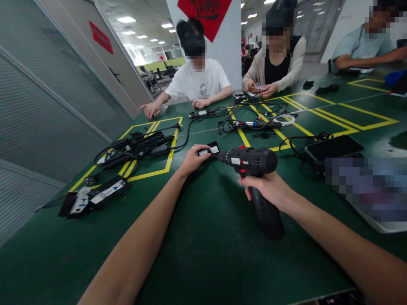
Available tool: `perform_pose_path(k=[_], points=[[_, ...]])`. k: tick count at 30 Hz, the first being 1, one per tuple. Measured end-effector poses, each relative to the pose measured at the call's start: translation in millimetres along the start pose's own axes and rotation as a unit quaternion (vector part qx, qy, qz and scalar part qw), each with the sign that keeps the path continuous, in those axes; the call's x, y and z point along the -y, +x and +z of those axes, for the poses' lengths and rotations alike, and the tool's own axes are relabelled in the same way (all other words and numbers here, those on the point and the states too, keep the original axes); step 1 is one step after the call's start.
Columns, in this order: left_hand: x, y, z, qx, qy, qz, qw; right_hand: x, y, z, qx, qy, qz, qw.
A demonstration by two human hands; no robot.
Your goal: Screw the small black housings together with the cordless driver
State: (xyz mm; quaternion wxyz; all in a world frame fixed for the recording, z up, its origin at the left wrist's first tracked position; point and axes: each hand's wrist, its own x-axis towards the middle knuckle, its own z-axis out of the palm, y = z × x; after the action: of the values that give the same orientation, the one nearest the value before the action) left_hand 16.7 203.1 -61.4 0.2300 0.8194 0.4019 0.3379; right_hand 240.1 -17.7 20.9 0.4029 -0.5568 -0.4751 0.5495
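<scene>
- Green tabletop with yellow tape lines (pixel 203 262): spreads beneath both arms.
- Bare left forearm (pixel 149 224): slants forward and inward from lower left.
- Bare right forearm (pixel 333 239): angles in from lower right.
- Black, pistol-shaped power drill (pixel 254 161): points leftward, its handle wrapped by the right hand (pixel 267 186).
- Left hand (pixel 193 160): thumb and fingers pinch a small, black, white-labelled piece (pixel 216 145), just before the drill's tip.

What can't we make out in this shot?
All in the head view:
Tip of the thin straight bit: too small to tell if it touches the small flat black piece with white labels.
Part of that piece: hidden by the left grip.
Trigger area of the black-and-red plastic drill: hidden by the right grip.
Flat white-edged device: screen pixelated, right side cut off by frame edge.
</scene>
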Motion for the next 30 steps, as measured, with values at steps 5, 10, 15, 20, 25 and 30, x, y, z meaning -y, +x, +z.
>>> perform_pose_path(k=[5, 10, 15, 20, 25, 30], points=[[0.1, 0.5, 0.0, 0.001, 0.002, -0.002, 1.000, 1.8, 0.3, 1.7, -0.002, -0.003, 0.003, 1.000], [0.2, 0.3, 0.3, 0.000, 0.004, -0.002, 1.000, 1.1, 0.7, 1.1, -0.009, -0.006, 0.001, 1.000], [-3.4, -0.6, -0.6, 0.002, 0.000, -0.008, 1.000, -0.5, 0.8, 0.5, -0.007, -0.009, -0.006, 1.000], [-6.8, -1.1, -1.8, 0.011, 0.001, -0.007, 1.000, 1.8, -1.6, 2.1, -0.007, -0.014, -0.005, 1.000], [-9.7, -2.0, -2.4, 0.008, -0.003, -0.006, 1.000, 6.7, -4.2, 3.2, -0.003, -0.017, -0.009, 1.000], [-7.8, -2.2, -1.0, 0.010, -0.007, -0.004, 1.000, 1.3, -4.8, 4.3, -0.013, -0.032, -0.026, 0.999]])
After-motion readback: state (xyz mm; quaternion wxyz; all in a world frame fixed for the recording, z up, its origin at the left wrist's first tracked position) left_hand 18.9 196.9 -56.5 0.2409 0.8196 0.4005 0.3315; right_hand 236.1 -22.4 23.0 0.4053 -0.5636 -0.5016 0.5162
